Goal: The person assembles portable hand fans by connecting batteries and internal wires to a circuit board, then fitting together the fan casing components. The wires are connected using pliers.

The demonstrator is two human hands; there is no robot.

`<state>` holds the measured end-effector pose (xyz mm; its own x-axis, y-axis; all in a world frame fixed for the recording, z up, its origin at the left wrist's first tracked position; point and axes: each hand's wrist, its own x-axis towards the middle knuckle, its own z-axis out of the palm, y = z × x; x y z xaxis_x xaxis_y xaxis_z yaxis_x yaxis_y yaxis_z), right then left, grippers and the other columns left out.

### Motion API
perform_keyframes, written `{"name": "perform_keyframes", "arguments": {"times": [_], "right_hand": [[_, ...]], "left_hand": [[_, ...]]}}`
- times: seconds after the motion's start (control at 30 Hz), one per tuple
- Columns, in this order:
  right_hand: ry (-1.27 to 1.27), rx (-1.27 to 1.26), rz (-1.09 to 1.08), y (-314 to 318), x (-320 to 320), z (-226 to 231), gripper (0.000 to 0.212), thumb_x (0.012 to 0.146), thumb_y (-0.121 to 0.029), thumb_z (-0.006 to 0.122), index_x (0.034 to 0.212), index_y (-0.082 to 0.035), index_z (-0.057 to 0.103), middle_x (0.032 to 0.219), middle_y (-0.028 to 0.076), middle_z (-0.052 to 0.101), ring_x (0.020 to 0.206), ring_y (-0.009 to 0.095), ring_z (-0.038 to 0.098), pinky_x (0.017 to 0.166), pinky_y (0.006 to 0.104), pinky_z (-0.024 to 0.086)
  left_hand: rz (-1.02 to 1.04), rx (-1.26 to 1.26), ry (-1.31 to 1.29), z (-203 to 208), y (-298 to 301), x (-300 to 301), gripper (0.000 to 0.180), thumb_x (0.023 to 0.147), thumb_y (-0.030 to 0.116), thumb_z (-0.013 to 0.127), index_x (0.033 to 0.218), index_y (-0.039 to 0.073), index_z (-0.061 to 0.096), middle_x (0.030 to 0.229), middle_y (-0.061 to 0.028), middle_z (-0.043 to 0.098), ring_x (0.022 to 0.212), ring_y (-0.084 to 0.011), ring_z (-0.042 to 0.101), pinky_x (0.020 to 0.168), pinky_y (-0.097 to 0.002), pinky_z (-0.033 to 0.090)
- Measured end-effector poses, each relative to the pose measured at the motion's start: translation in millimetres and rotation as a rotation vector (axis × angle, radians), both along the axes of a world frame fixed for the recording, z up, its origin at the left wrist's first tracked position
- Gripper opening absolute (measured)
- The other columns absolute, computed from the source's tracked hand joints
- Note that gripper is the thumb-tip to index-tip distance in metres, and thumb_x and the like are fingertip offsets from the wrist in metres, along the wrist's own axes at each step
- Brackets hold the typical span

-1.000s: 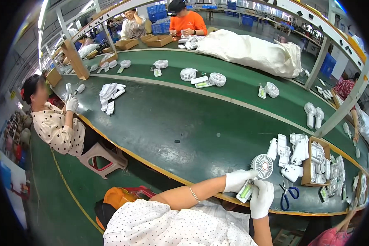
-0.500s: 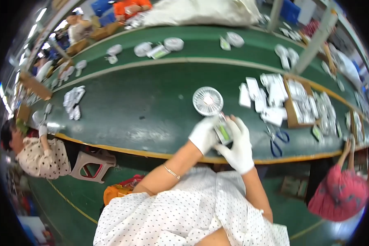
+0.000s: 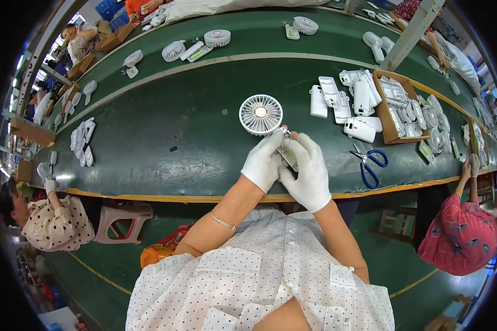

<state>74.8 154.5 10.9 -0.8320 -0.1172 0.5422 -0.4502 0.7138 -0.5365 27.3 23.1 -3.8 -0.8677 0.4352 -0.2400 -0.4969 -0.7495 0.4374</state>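
Over a glossy dark-green worktable (image 3: 143,165), on the near side of a round, radially ribbed white plastic fan head (image 3: 261,113), the white-fabric-gloved left hand (image 3: 263,163) and right hand (image 3: 308,175) are held together, clamped around a small oblong white-and-green handle piece (image 3: 289,159), which is covered more fully than half a second earlier.

no readable text, no legible labels, brands, numbers or signs, on any surface
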Motion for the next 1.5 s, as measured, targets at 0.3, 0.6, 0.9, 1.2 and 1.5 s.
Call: {"name": "perform_keyframes", "arguments": {"times": [0.3,0.6,0.9,1.2,1.5], "right_hand": [[-0.072,-0.288,-0.127,2,-15,-11,0.014,0.078,-0.004,0.073,0.092,-0.002,0.069,0.113,0.014,0.065,0.107,0.03,0.062,0.091,0.0373,0.05],[-0.144,-0.434,-0.152,2,-14,-11,0.013,0.081,-0.002,0.069,0.094,-0.003,0.07,0.117,0.013,0.063,0.107,0.025,0.063,0.091,0.0334,0.05],[-0.024,-0.256,-0.094,4,-20,-18,0.014,0.081,0.0,0.069,0.095,-0.002,0.072,0.115,0.014,0.065,0.107,0.026,0.064,0.09,0.0336,0.051],[-0.173,-0.549,-0.167,-1,-17,-10,0.013,0.082,-0.002,0.068,0.094,-0.004,0.07,0.111,0.014,0.065,0.103,0.028,0.064,0.089,0.0359,0.051],[0.033,-0.081,-0.085,4,-23,-7,0.015,0.08,-0.002,0.068,0.094,-0.004,0.069,0.112,0.014,0.064,0.104,0.033,0.06,0.089,0.0403,0.049]], "left_hand": [[0.008,-0.07,0.056,3,2,3,0.028,0.103,0.017,0.054,0.125,0.0,0.054,0.117,-0.0105,0.06,0.107,-0.0207,0.06,0.096,-0.0391,0.05],[0.007,-0.051,0.025,-2,0,-4,0.028,0.104,0.015,0.05,0.122,-0.005,0.051,0.116,-0.015,0.058,0.105,-0.0253,0.061,0.093,-0.0437,0.053],[-0.031,-0.098,0.013,0,0,-5,0.025,0.102,0.014,0.053,0.118,-0.005,0.054,0.111,-0.0118,0.059,0.101,-0.0206,0.062,0.088,-0.0387,0.054],[-0.037,-0.085,0.014,-8,0,-5,0.026,0.103,0.012,0.049,0.122,-0.005,0.052,0.116,-0.015,0.059,0.103,-0.0258,0.063,0.093,-0.0454,0.054],[-0.04,-0.051,0.075,-2,-6,-2,0.028,0.1,0.007,0.051,0.124,-0.006,0.053,0.118,-0.0131,0.059,0.108,-0.0212,0.062,0.094,-0.037,0.052]]}}
